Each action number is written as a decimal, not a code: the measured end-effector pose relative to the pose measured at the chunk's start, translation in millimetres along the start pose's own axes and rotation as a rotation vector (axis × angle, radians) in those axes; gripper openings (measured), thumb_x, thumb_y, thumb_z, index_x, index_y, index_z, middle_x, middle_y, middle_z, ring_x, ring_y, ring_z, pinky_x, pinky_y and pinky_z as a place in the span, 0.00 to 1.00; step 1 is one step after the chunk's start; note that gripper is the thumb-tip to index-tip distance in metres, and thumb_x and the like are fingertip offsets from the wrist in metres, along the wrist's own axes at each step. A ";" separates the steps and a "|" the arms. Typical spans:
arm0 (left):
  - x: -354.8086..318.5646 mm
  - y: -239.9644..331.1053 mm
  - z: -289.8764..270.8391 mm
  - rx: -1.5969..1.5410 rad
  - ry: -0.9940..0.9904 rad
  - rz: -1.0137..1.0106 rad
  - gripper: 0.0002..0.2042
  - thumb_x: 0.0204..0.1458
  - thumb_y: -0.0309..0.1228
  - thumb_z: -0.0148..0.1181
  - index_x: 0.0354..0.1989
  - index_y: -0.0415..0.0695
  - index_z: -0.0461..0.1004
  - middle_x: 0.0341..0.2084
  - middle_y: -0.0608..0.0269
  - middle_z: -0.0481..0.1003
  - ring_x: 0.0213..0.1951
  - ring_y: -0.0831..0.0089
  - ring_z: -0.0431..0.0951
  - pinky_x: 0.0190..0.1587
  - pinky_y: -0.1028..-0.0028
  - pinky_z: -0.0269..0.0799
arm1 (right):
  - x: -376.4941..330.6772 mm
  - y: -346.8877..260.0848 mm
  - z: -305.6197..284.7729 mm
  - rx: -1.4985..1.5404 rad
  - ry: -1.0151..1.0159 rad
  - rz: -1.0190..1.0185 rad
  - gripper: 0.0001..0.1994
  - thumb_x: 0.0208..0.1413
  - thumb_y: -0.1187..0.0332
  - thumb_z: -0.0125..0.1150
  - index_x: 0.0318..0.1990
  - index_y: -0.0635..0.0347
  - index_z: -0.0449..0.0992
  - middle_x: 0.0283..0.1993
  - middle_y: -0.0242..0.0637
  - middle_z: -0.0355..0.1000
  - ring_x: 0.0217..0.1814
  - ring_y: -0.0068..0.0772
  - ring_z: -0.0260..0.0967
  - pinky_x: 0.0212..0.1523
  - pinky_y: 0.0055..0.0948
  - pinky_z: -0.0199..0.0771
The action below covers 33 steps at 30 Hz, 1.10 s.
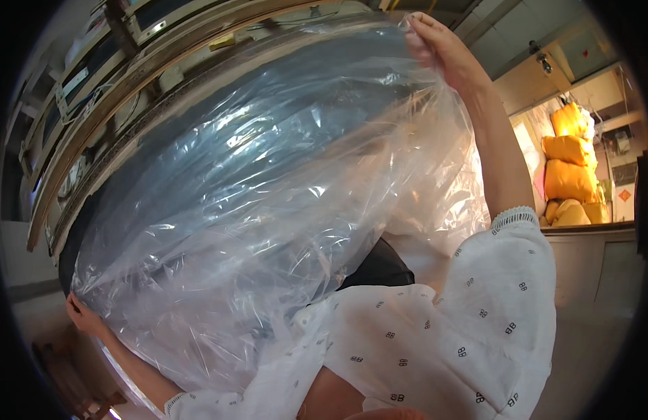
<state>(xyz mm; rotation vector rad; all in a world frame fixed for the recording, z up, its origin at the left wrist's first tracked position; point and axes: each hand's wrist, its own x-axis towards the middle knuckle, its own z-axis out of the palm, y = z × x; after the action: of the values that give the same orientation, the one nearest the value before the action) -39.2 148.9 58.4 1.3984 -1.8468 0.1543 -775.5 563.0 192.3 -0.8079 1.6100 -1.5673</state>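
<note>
The right hand (pixel 436 45) is raised high, fingers pinched on the top edge of a large, clear, crinkled plastic bag (pixel 268 203). The left hand (pixel 86 318) grips the same bag's lower edge, low at the left. The bag is stretched between them over a big dark round drum-like shape (pixel 93 231), in front of the person's white patterned sleeves (pixel 443 329). Yellow sacks (pixel 569 175) are stacked far right. The thin film could tear under the stretch, or slip from the pinch, since it is slick.
</note>
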 end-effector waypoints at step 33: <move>55.7 -46.1 -54.7 -0.928 0.114 -0.626 0.12 0.53 0.34 0.51 0.41 0.38 0.70 0.38 0.58 0.72 0.40 0.68 0.71 0.48 0.72 0.65 | 121.2 43.2 -42.1 0.045 0.293 -0.413 0.06 0.48 0.70 0.57 0.34 0.59 0.73 0.27 0.27 0.68 0.29 0.18 0.63 0.31 0.20 0.64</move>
<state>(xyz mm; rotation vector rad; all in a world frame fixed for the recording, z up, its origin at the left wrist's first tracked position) 24.3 118.1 115.3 1.1529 -1.0462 -0.8169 -873.2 485.7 139.1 -0.9658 1.6749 -2.0874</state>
